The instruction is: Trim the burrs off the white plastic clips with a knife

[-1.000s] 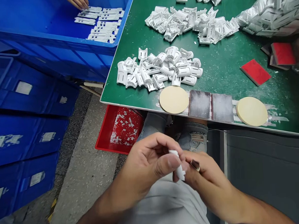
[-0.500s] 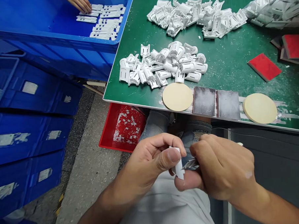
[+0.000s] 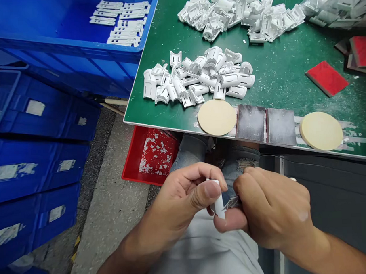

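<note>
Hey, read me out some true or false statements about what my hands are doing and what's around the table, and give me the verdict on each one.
1. The left hand pinches a small white part. True.
2. The right hand is empty and spread flat. False: it is curled around a metal tool.
3. Two dark pads lie between two round cream discs. True.
4. The red bin stands on top of the green table. False: it is lower down, below the edge.
5. The blue crate at the upper left holds flat white strips. True.
</note>
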Action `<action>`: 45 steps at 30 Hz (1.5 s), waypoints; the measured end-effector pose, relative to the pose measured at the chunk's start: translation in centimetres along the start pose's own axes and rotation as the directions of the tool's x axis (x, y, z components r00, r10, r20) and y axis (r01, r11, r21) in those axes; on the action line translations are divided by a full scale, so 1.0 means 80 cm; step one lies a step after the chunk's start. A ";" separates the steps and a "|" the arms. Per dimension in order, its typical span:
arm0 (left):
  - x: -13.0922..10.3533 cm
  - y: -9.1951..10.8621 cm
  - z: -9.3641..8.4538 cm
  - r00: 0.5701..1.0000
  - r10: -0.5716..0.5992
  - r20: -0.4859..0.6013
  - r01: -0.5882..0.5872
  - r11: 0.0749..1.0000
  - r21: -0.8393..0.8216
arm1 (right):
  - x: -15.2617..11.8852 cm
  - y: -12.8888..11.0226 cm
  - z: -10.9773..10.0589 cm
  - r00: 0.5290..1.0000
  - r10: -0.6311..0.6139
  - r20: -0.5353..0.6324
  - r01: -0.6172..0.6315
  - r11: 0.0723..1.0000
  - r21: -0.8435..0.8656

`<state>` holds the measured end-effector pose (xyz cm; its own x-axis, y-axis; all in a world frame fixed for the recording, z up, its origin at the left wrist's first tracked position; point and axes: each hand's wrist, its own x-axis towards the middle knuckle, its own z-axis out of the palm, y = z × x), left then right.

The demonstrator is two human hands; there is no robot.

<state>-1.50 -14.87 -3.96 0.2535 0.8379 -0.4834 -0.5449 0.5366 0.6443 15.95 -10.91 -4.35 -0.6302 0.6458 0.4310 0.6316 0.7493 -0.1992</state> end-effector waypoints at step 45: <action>0.082 0.058 0.050 0.891 0.452 0.039 -0.415 0.776 0.475 | -0.013 0.013 0.039 0.734 0.667 0.126 -0.316 0.172 0.933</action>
<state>0.83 -6.49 -1.76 0.0107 0.9932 -0.1161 -0.1489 0.1164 0.9820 15.83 -10.38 -7.77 -0.0978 0.9925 0.0727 -0.1133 0.0615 -0.9917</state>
